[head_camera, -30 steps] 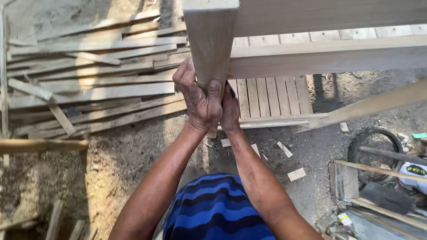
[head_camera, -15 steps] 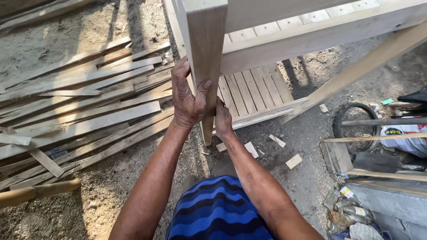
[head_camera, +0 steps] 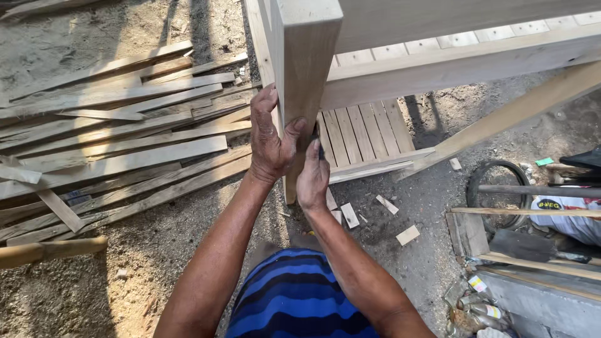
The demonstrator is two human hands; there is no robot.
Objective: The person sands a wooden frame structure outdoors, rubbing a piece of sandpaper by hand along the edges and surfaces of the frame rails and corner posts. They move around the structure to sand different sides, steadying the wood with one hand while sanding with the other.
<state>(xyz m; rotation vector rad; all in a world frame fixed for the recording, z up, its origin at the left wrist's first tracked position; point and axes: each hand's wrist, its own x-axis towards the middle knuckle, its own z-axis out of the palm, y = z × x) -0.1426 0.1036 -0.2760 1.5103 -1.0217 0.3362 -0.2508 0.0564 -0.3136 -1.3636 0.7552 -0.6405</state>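
1. Though much of it runs out of view, the frame (head_camera: 463, 66) is the biggest thing here: pale rails crossing the top right, with a slatted shelf (head_camera: 363, 134) low down between them.
2. Left of it, a heap of planks (head_camera: 113, 144) lies on the sandy ground (head_camera: 81, 288), well apart from the hands.
3. At the frame's near corner stands the post (head_camera: 307, 75), upright, its foot just above the dirt near some offcuts (head_camera: 407, 235).
4. On the right lie a tyre (head_camera: 501, 188) and a pile of clutter (head_camera: 532, 263).
5. A left hand (head_camera: 270, 141) wraps the post from the left, fingers flat on its far side, thumb hooked over the near edge.
6. Just below, the right hand (head_camera: 312, 178) is closed against the post's right edge, pinching something small and dark that is too hidden to name.
7. Risk, as I judge it: both hands crowd one narrow edge, so a slip of whatever the right hand presses could drive it into the left thumb lying just above.
8. Loose sand and scattered offcuts underfoot could let the post's foot shift, and a sideways push might rack the joint where rail meets post.
9. Raw sawn edges under a hard grip invite splinters.
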